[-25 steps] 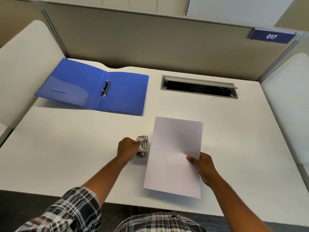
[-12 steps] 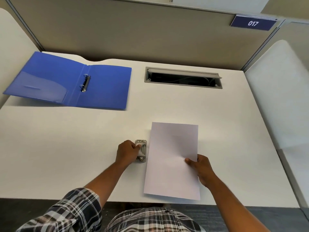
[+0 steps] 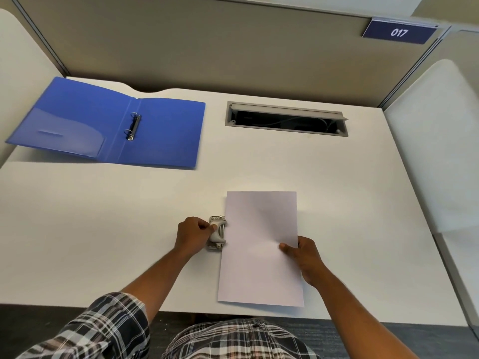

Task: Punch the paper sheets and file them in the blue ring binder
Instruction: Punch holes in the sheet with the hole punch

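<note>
White paper sheets (image 3: 260,242) lie near the desk's front edge, their left edge slid into a small grey metal hole punch (image 3: 217,233). My left hand (image 3: 194,235) grips the punch from the left, thumb on its lever. My right hand (image 3: 303,257) pinches the sheets at their right edge, thumb on top. The blue ring binder (image 3: 108,123) lies open at the back left of the desk, its two metal rings (image 3: 133,126) on the spine; the rings look closed.
The white desk (image 3: 103,229) has a grey cable slot (image 3: 286,119) with an open flap at the back centre. Beige partition walls stand behind and at both sides, with a blue "017" plate (image 3: 399,32) at the upper right.
The sheets have turned from tilted to square with the desk edge and slid left into the punch. My left hand stays on the punch; the camera view shifted.
</note>
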Available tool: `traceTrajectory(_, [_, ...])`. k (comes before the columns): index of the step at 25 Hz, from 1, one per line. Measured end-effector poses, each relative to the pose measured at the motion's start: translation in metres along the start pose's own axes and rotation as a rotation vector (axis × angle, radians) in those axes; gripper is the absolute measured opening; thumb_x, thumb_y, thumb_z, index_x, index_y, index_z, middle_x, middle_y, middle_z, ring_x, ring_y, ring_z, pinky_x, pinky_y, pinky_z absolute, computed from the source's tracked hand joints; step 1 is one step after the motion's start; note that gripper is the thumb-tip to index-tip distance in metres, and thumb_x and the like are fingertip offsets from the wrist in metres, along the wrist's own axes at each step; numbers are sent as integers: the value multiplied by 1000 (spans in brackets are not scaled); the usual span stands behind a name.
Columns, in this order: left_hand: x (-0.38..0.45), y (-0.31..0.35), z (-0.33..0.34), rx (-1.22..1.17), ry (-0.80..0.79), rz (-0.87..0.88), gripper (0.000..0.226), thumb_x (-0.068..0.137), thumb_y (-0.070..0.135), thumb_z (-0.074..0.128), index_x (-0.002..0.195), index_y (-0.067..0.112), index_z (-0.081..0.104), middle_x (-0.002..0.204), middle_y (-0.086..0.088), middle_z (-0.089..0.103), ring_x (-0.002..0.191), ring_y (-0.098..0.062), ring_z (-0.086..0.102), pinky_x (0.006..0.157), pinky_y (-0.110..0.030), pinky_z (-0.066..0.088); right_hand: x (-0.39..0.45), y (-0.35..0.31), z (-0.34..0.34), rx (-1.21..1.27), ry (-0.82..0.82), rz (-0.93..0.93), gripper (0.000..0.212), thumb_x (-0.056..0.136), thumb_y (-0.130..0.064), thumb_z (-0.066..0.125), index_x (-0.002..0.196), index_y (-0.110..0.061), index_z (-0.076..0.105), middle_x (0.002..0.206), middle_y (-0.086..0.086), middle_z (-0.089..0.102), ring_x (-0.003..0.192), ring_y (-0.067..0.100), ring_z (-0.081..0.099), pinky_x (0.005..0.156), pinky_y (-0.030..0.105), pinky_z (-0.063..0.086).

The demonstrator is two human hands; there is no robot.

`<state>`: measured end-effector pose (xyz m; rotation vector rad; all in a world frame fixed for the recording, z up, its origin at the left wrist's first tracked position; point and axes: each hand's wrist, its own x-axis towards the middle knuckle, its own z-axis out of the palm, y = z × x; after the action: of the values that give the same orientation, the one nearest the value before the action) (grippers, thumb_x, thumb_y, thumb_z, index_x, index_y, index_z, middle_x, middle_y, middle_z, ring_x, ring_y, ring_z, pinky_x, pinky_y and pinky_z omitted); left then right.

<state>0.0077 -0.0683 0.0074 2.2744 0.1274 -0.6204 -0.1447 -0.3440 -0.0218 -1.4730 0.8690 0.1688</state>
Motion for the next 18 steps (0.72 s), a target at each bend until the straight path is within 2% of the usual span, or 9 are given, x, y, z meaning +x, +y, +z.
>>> traceTrajectory(4, [2, -2, -1, -21, -11, -8, 22, 81, 34, 77, 73, 14, 76, 68, 0, 72, 70, -20, 66, 64, -27, 48, 5, -4, 4, -10, -7, 1, 12, 88, -9, 78, 99, -5, 77, 94, 14, 80, 78, 28, 75, 69, 36, 59])
traceTrajectory(10, [2, -4, 0, -75, 10, -16, 21, 79, 33, 80, 79, 13, 75, 75, -1, 73, 76, -18, 68, 71, -31, 55, 12, -9, 15, -44, -9, -10, 11, 87, -10, 79, 97, -8, 78, 91, 11, 80, 76, 26, 75, 66, 34, 59])
traceTrajectory(15, [4, -5, 0, -66, 3, -11, 22, 79, 33, 80, 80, 12, 75, 75, -1, 72, 76, -18, 66, 66, -26, 48, 14, -7, 22, -49, -2, -8, 10, 87, -10, 79, 97, -9, 78, 89, 9, 81, 75, 24, 75, 63, 32, 58])
traceTrajectory(18, [4, -4, 0, -53, -4, -1, 21, 79, 32, 79, 80, 11, 76, 74, -3, 73, 76, -19, 67, 68, -27, 49, 15, -5, 21, -49, 3, -11, 10, 87, -10, 79, 97, -9, 78, 91, 10, 81, 76, 25, 75, 65, 33, 59])
